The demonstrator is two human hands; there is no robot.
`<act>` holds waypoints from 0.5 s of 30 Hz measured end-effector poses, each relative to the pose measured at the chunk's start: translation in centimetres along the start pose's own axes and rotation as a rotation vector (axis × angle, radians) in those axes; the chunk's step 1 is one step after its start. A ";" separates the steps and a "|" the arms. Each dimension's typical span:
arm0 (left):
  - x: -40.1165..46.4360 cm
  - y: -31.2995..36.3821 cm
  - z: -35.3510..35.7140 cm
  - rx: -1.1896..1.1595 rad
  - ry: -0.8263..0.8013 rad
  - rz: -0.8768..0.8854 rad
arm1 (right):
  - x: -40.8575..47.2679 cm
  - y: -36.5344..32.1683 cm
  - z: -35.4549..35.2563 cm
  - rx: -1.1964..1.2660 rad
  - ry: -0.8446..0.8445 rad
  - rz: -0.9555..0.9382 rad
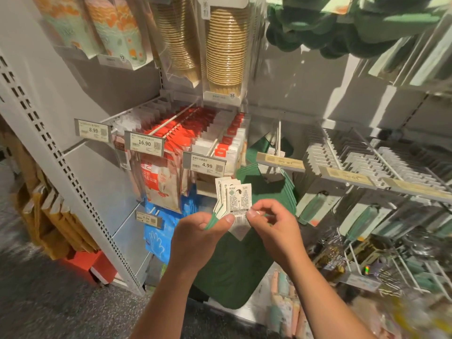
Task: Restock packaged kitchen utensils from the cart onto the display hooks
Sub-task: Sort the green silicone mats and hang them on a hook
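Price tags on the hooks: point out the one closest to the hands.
The 4.99 tag, hanging just above the card packs held by the left hand and right hand. The 16.90 tag and 8.99 tag sit farther left.

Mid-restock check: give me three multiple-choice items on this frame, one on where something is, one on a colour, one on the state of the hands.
1. The 4.99 price tag sits:
A. above the carded packs
B. below them
C. behind the hands

2. The utensil handles in the left hand are:
A. red
B. green
C. blue

3. The right hand is:
A. open and idle
B. pinching the front pack
C. gripping a hook

Key: 1 A, the tag hangs above the carded packs; 2 B, green handles show beside the thumb; 3 B, thumb and forefinger close on the card's edge.
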State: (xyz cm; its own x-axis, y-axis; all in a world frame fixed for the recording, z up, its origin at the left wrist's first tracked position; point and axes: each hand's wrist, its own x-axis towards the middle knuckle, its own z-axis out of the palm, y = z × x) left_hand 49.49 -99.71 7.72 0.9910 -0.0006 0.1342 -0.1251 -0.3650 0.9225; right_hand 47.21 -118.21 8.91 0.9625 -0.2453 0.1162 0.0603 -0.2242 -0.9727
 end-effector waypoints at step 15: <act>-1.3 0.8 1.1 -0.199 -0.078 -0.120 | -1.6 0.1 -1.0 -0.177 -0.078 0.001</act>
State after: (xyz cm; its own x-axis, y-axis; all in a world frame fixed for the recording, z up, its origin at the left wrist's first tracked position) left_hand 48.12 -101.05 7.82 0.9991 -0.0428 -0.0018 -0.0058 -0.1766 0.9843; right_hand 45.42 -118.75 8.83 0.9804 -0.1738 0.0924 0.0180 -0.3880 -0.9215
